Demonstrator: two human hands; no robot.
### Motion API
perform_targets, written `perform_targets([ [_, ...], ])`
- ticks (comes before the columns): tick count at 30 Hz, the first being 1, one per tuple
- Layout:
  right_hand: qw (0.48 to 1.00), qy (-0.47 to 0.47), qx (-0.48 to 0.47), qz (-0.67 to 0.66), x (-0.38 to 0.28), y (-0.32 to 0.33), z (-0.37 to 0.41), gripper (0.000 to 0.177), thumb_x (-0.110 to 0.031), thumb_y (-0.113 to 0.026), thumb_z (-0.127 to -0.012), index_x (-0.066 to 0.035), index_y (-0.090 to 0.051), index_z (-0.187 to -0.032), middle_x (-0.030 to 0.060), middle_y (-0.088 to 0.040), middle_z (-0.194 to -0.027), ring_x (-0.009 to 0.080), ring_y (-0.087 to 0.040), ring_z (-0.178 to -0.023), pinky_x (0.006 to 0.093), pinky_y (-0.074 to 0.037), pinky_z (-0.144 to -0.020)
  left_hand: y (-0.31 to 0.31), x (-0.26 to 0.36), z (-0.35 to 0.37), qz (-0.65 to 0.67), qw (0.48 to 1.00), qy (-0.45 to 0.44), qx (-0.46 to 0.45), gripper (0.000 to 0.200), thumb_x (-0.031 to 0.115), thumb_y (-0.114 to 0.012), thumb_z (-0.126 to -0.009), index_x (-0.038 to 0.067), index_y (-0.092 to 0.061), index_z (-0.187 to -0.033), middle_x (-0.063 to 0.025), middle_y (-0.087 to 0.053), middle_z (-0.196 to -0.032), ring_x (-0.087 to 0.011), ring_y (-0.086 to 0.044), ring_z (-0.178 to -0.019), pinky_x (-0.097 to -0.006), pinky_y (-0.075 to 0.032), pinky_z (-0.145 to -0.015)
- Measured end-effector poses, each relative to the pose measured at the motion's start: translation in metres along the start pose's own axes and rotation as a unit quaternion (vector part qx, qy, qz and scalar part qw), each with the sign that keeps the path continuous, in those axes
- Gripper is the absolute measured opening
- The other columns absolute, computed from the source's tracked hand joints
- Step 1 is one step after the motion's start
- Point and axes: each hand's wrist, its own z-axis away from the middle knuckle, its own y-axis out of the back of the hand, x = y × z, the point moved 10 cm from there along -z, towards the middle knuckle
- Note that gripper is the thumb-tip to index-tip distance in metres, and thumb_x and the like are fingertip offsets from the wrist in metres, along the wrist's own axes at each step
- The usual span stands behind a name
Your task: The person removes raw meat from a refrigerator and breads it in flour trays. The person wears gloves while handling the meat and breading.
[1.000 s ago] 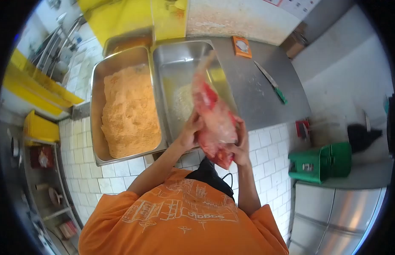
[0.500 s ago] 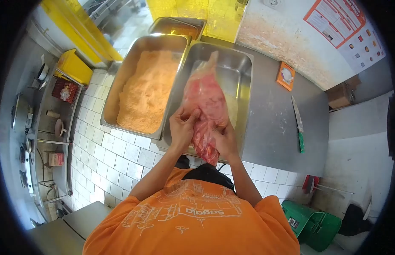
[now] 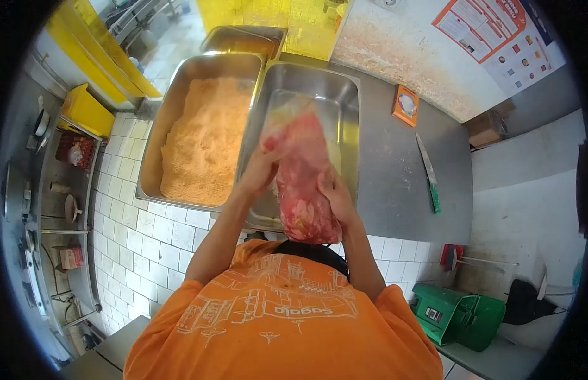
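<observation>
a clear plastic bag of raw meat (image 3: 306, 196) is held above the right-hand steel pan (image 3: 335, 92), at the left end of the counter (image 3: 395, 177), with its full end reaching past the pan's near edge toward the orange shirt (image 3: 275, 316). the left hand (image 3: 257, 170) has its fingers clamped on the plastic at the upper left of the bag, though blur hides the exact pinch; the right hand (image 3: 338, 196) has its fingers clamped on the right side, against the meat. half a second ago the narrow end pointed at the person; now the bulk sits at that near end and slack plastic blurs at the far end. this suggests the weight has settled low, leaving the loose part easier to handle. beside it stands a second pan (image 3: 227, 66) with orange breading powder (image 3: 205, 139); a green-handled knife (image 3: 428, 168) lies toward the counter's right edge.
</observation>
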Motion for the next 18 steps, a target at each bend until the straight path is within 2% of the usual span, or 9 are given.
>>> perform_targets([
  [2,0.998,-0.011,0.040,0.047,-0.004,-0.010,0.002,0.037,-0.021,-0.062,-0.096,0.001,-0.057,-0.126,0.0033,-0.063,-0.117,0.0117,-0.056,-0.105,0.0262,-0.043,-0.093,-0.005,-0.004,-0.016,-0.245,0.969,-0.028,-0.005,0.036,0.023,-0.059,-0.095,0.008,-0.061,-0.127,-0.0070,-0.057,-0.124,-0.0177,-0.055,-0.107,-0.0338,-0.049,-0.084],
  [3,0.998,-0.012,0.042,0.050,-0.002,-0.014,0.001,0.037,-0.021,-0.062,-0.096,0.001,-0.057,-0.126,0.0033,-0.063,-0.117,0.0117,-0.056,-0.105,0.0262,-0.043,-0.093,0.000,-0.018,-0.021,-0.241,0.970,-0.026,-0.007,0.036,0.023,-0.059,-0.095,0.008,-0.061,-0.127,-0.0070,-0.057,-0.124,-0.0177,-0.055,-0.107,-0.0338,-0.049,-0.084],
  [5,0.987,-0.106,0.123,0.023,0.023,-0.003,0.004,0.031,-0.019,-0.063,-0.095,0.002,-0.061,-0.118,0.0046,-0.066,-0.107,0.0128,-0.059,-0.097,0.0274,-0.046,-0.088,-0.008,-0.001,-0.016,-0.477,0.849,-0.223,0.041,0.031,0.019,-0.056,-0.096,0.009,-0.063,-0.124,-0.0106,-0.061,-0.117,-0.0227,-0.053,-0.109,-0.0377,-0.045,-0.090],
  [9,0.979,-0.065,0.144,0.128,0.019,-0.001,0.003,0.030,-0.020,-0.062,-0.095,0.003,-0.063,-0.114,0.0054,-0.067,-0.103,0.0138,-0.060,-0.094,0.0282,-0.047,-0.085,-0.017,0.011,-0.007,-0.434,0.875,-0.215,-0.009,0.028,0.017,-0.054,-0.096,0.011,-0.066,-0.121,-0.0127,-0.064,-0.111,-0.0266,-0.051,-0.112,-0.0378,-0.042,-0.094],
  [12,0.976,-0.065,0.148,0.148,0.017,-0.007,0.005,0.029,-0.020,-0.059,-0.096,0.003,-0.063,-0.114,0.0060,-0.067,-0.105,0.0133,-0.059,-0.096,0.0273,-0.047,-0.085,-0.021,0.024,0.004,-0.529,0.815,-0.238,0.011,0.031,0.018,-0.055,-0.096,0.012,-0.063,-0.125,-0.0147,-0.064,-0.108,-0.0262,-0.052,-0.112,-0.0327,-0.042,-0.095],
  [14,0.990,-0.065,0.092,0.088,0.036,-0.004,-0.005,0.033,-0.023,-0.058,-0.097,0.002,-0.060,-0.118,0.0069,-0.065,-0.109,0.0126,-0.058,-0.097,0.0270,-0.047,-0.085,-0.002,-0.011,-0.018,-0.418,0.903,-0.030,-0.092,0.036,0.018,-0.059,-0.094,0.010,-0.059,-0.129,-0.0108,-0.066,-0.108,-0.0201,-0.054,-0.109,-0.0299,-0.041,-0.095],
  [15,0.990,-0.069,0.087,0.092,0.034,-0.006,-0.005,0.033,-0.023,-0.058,-0.097,0.002,-0.060,-0.118,0.0069,-0.065,-0.109,0.0126,-0.058,-0.097,0.0270,-0.047,-0.085,0.006,-0.002,-0.015,-0.414,0.906,-0.030,-0.086,0.036,0.018,-0.059,-0.094,0.010,-0.059,-0.129,-0.0108,-0.066,-0.108,-0.0201,-0.054,-0.109,-0.0299,-0.041,-0.095],
  [17,0.989,-0.035,0.133,-0.047,0.021,0.000,-0.007,0.039,-0.028,-0.059,-0.098,0.001,-0.057,-0.123,0.0077,-0.063,-0.113,0.0126,-0.058,-0.099,0.0270,-0.047,-0.086,0.006,0.002,-0.006,-0.173,0.968,0.065,-0.167,0.037,0.011,-0.061,-0.093,0.003,-0.057,-0.128,-0.0039,-0.061,-0.119,-0.0133,-0.056,-0.106,-0.0274,-0.042,-0.095],
  [18,0.990,-0.034,0.131,-0.045,0.018,0.000,-0.010,0.039,-0.028,-0.059,-0.098,0.001,-0.057,-0.123,0.0077,-0.063,-0.113,0.0126,-0.058,-0.099,0.0270,-0.047,-0.086,0.011,-0.001,-0.006,-0.173,0.969,0.062,-0.166,0.037,0.011,-0.061,-0.093,0.003,-0.057,-0.128,-0.0039,-0.061,-0.119,-0.0133,-0.056,-0.106,-0.0274,-0.042,-0.095],
])
